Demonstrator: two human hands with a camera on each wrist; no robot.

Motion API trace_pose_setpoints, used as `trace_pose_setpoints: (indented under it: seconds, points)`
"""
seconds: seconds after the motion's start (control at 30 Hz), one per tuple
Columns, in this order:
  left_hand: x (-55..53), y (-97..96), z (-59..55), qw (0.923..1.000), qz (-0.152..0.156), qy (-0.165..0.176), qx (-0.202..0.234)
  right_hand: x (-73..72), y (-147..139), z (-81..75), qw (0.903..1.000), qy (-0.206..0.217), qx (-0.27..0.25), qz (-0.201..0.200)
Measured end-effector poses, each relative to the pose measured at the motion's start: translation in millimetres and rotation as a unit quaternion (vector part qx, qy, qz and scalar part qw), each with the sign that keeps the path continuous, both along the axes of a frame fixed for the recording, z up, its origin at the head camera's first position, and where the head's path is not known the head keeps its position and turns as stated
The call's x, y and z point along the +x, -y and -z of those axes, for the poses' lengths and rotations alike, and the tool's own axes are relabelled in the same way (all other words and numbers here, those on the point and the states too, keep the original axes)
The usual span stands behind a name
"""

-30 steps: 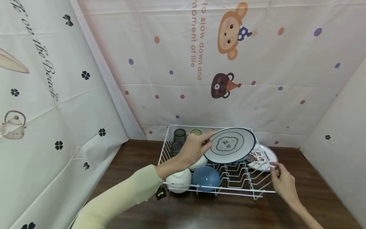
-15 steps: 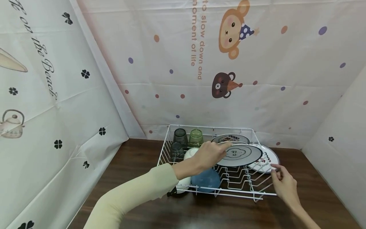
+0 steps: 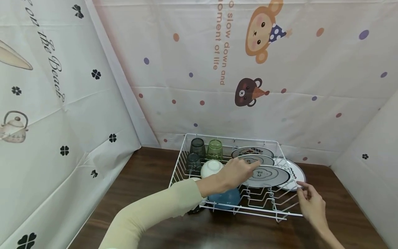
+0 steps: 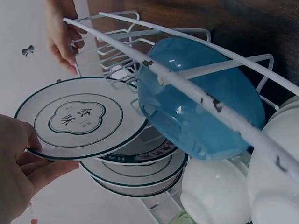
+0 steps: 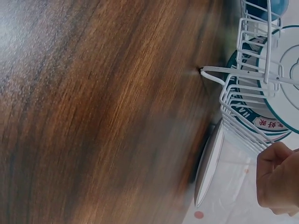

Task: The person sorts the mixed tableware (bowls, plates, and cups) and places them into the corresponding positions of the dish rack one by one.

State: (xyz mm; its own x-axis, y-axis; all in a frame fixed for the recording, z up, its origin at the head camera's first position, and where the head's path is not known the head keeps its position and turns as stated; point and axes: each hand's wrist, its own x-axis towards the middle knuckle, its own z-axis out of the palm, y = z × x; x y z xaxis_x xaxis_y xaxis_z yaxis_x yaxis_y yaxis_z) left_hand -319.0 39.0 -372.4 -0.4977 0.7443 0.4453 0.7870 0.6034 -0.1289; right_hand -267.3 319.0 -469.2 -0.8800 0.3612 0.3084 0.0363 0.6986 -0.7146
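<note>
My left hand (image 3: 234, 173) pinches the left edge of a white plate (image 3: 268, 177) with a dark green rim and printed characters. In the left wrist view the thumb lies on the plate's face (image 4: 77, 116) and the fingers are beneath it. The plate leans back over the wire slots of a white dish rack (image 3: 248, 207); whether its lower edge touches them I cannot tell. My right hand (image 3: 312, 202) grips the rack's right side wire, with curled fingers (image 5: 275, 158) in the right wrist view. Behind the held plate, more plates (image 3: 252, 151) stand tilted in the rack.
On the rack's left side are dark glasses (image 3: 197, 147), a green glass (image 3: 214, 149), white bowls (image 3: 212, 168) and a blue bowl (image 3: 224, 200). A patterned plate (image 3: 300, 176) lies on the brown table (image 3: 149, 173) just right of the rack. Printed cloth walls surround the table.
My left hand has moved right and toward me with the plate, lowering it in front of the other plates and tilting it flatter. My right hand keeps its grip on the rack.
</note>
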Motion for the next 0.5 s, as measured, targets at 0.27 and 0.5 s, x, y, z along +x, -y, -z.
trace_pose_setpoints:
  seconds: [0.27,0.5]
  points:
    - [5.4,-2.1,2.5,0.9982,-0.001,0.026,-0.054,1.9,4.7,-4.3,0.9996,-0.007,-0.025,0.007]
    - [5.1,-9.8,7.9,0.9960,-0.001,0.015,-0.088,3.2,3.2,-1.7,0.9996,-0.005,-0.025,0.008]
